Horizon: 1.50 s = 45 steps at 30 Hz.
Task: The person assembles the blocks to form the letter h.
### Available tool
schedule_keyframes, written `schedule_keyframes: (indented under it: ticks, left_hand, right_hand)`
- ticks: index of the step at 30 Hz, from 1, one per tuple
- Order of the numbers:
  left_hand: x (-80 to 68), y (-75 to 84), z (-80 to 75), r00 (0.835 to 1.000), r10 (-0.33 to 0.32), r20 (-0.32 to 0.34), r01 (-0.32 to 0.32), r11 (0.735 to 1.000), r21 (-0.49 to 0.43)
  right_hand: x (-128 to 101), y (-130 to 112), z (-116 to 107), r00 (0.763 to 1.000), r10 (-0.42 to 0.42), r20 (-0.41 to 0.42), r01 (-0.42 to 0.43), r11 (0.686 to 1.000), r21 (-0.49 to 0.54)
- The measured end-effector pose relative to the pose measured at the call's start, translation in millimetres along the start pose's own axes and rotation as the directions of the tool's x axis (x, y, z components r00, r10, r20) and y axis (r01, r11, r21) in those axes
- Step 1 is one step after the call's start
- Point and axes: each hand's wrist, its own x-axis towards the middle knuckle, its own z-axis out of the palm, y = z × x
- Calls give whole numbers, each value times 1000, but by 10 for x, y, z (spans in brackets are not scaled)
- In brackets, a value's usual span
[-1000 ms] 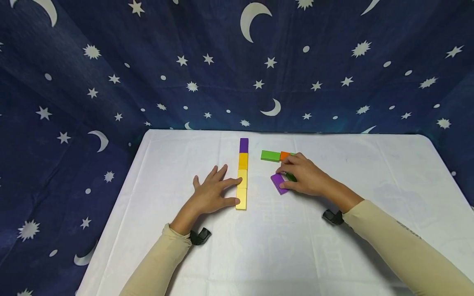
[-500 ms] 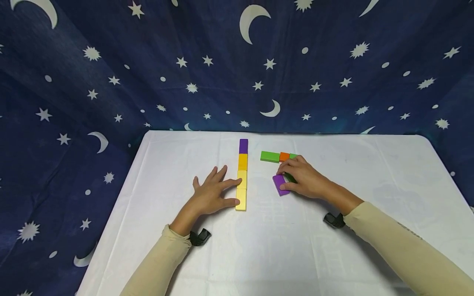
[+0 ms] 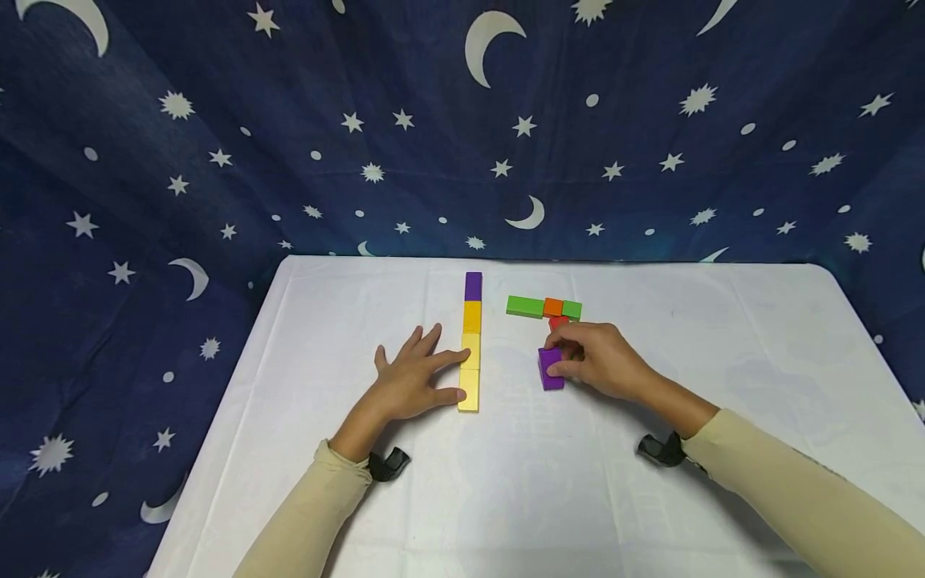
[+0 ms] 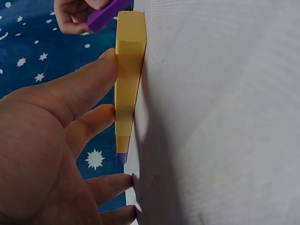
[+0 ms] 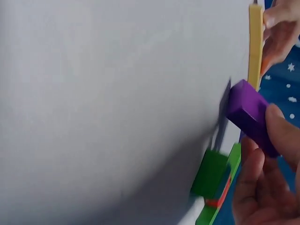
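Observation:
A straight row of blocks [image 3: 471, 341] lies on the white table [image 3: 506, 498]: purple at the far end, then one orange-yellow and two pale yellow. My left hand [image 3: 450, 374] lies flat beside it, straight fingers touching the two near yellow blocks [image 4: 129, 89]. My right hand [image 3: 560, 360] pinches a purple block [image 3: 551, 370] between thumb and fingers, tilted just above the cloth [image 5: 248, 115]. Beyond it lie a green block [image 3: 525, 306], an orange block [image 3: 553, 306], a second green block [image 3: 572, 309] and a red block [image 3: 558, 322].
A dark blue cloth with stars and moons [image 3: 289, 144] hangs behind the table and drapes down its left side. The table's far edge [image 3: 650, 262] runs just past the blocks. Bare white cloth stretches across the near half and the right side.
My right hand has drawn back toward me with the purple block, turning and raising it off the cloth. The green, orange and red blocks behind it now show. The left hand has stayed put.

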Motion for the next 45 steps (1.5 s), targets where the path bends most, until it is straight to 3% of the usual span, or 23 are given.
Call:
schedule_keyframes:
  ticks: [4,8,17,38,45]
  left_hand:
    - [2,-4,1,1000,1,7,-1,1000,-2]
    - [2,-11,-10,1000,1,8,-1,1000,0]
    - [16,-26,21,1000,-1,10,1,1000,0]
    - [10,-21,8,1000,-11,11,11,1000,-5]
    - [10,-18,17,1000,-5,9,5,1000,-7]
  right_hand:
    - [-88,-63,40,995,104,-6,-103,990,101]
    - [-147,-104,92,989,147,-14,-144,983,115]
    - [-187,-93,150,992,111,-65,-112,994,-16]
    - [-220,-71,92,999,47,7,-46,995,-92]
    - [-249,-37,111,1000,18,-21,-20,994,-110]
